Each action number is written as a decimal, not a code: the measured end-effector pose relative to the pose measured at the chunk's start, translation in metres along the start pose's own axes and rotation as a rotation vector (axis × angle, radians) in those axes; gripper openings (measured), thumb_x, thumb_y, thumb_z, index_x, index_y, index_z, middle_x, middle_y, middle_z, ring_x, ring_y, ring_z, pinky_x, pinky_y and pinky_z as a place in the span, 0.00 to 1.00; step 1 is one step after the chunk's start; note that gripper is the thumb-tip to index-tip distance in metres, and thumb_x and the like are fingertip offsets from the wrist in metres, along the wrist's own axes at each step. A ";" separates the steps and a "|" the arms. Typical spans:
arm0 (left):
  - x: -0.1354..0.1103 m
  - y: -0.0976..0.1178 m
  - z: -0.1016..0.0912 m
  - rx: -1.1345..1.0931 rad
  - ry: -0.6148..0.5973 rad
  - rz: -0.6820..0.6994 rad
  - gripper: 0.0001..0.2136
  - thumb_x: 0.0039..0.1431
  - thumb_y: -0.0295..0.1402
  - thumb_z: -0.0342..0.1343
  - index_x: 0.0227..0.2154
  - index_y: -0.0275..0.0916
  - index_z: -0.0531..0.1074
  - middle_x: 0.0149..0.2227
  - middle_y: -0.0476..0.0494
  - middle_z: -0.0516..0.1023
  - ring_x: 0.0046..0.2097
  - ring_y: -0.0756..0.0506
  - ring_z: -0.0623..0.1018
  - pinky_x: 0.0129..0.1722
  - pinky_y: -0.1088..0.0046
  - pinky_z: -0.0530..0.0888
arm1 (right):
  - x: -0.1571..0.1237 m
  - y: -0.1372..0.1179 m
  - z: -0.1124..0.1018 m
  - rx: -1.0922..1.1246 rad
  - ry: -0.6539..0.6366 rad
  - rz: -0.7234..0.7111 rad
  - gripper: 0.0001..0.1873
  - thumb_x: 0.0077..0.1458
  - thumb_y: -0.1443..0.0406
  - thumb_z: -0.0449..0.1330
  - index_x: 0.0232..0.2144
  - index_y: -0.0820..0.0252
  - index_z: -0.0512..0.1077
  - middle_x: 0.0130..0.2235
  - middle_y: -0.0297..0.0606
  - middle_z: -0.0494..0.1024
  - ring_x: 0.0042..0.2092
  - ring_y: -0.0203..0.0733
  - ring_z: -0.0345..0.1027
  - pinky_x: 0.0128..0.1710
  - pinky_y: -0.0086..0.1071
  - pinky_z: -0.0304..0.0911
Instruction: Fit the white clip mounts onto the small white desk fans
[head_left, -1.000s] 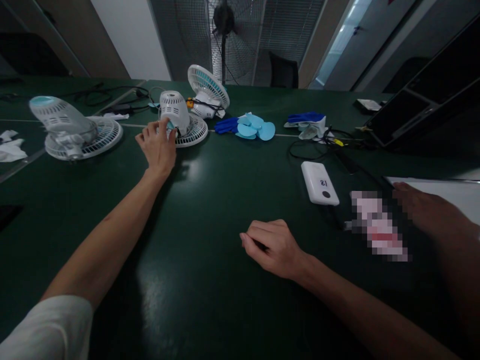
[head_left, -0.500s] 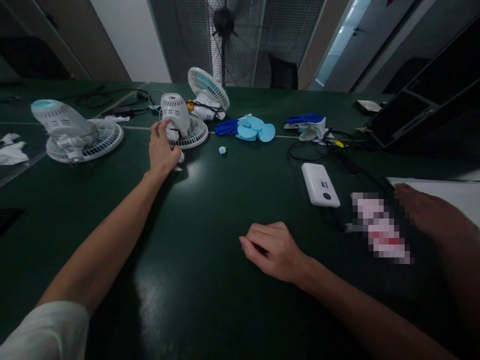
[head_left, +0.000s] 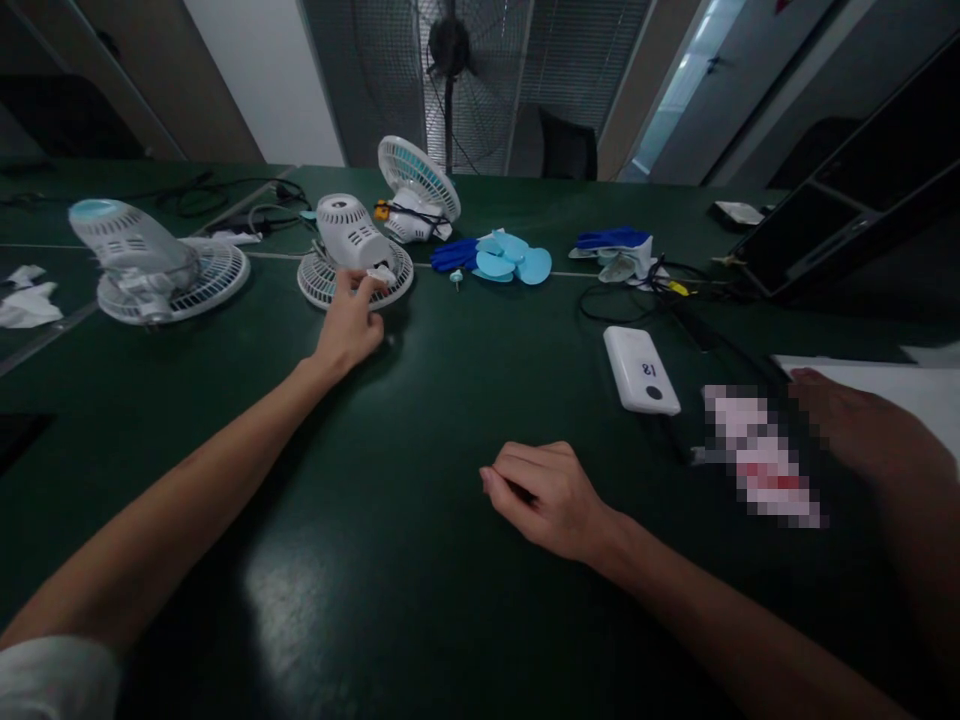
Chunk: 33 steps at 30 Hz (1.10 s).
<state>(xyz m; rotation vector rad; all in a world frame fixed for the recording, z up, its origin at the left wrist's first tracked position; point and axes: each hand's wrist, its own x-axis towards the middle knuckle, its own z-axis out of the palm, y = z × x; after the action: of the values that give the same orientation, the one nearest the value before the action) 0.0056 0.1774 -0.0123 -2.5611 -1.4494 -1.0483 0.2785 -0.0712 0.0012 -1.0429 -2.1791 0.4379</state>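
The left hand [head_left: 351, 325] has shifted right and nearer, its fingers now at a white piece [head_left: 383, 275] at the housing's near end. The fan housing [head_left: 354, 235] leans farther left, baring the left of its grille [head_left: 313, 280]. A small light-blue part [head_left: 457, 276], unseen there a second ago, sits near the blue glove [head_left: 452, 255].
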 end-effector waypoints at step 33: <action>-0.189 0.123 -0.120 -0.370 -0.107 0.541 0.17 0.57 0.23 0.50 0.46 0.39 0.76 0.62 0.37 0.67 0.54 0.37 0.75 0.47 0.55 0.78 | 0.162 0.174 0.003 -0.282 0.217 0.201 0.35 0.64 0.59 0.56 0.70 0.50 0.54 0.70 0.44 0.61 0.67 0.61 0.56 0.62 0.62 0.59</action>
<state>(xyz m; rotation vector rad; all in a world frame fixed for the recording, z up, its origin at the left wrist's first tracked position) -0.0302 -0.0742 0.0122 -3.0295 -0.5305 -1.1762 0.2995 0.1643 -0.0273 -1.4017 -1.9867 0.0979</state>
